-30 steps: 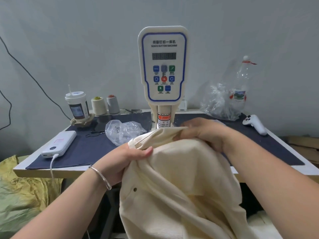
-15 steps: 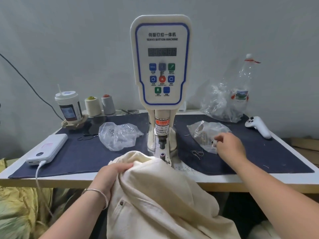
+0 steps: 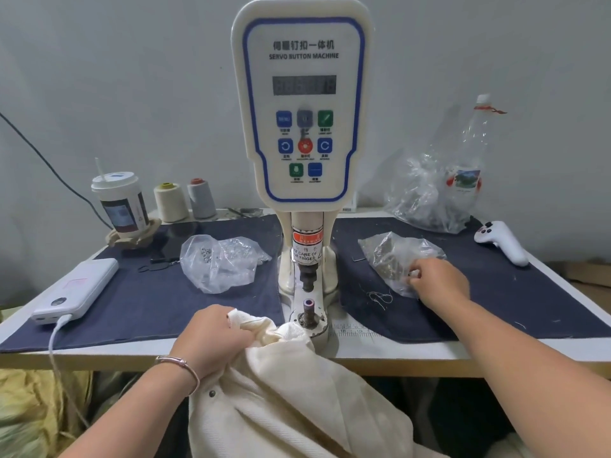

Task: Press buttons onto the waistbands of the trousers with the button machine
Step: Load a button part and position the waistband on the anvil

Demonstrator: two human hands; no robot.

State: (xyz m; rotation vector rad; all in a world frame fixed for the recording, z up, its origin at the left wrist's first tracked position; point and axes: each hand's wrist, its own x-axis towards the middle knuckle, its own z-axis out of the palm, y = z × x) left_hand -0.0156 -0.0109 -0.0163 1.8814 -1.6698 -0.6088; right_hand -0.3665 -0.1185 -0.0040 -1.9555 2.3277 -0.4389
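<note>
The cream servo button machine (image 3: 302, 104) stands at the table's middle, its lower die post (image 3: 309, 309) bare. Cream trousers (image 3: 297, 401) hang over the table's front edge. My left hand (image 3: 215, 338) grips the bunched waistband just left of the die. My right hand (image 3: 436, 282) reaches into the mouth of a clear plastic bag of small metal parts (image 3: 393, 256) to the right of the machine, fingers curled and pinching at something small; what it pinches I cannot make out.
A second clear bag (image 3: 221, 262) lies left of the machine. A white power bank (image 3: 77, 289), a lidded drink cup (image 3: 119, 203) and two thread cones (image 3: 185, 201) sit at the left. A large crumpled bag with a bottle (image 3: 439, 193) and a white controller (image 3: 502, 241) sit at the right.
My right hand left the trousers and moved right to the bag of parts. The trousers dropped lower off the machine, baring the die. My left hand stays on the waistband.
</note>
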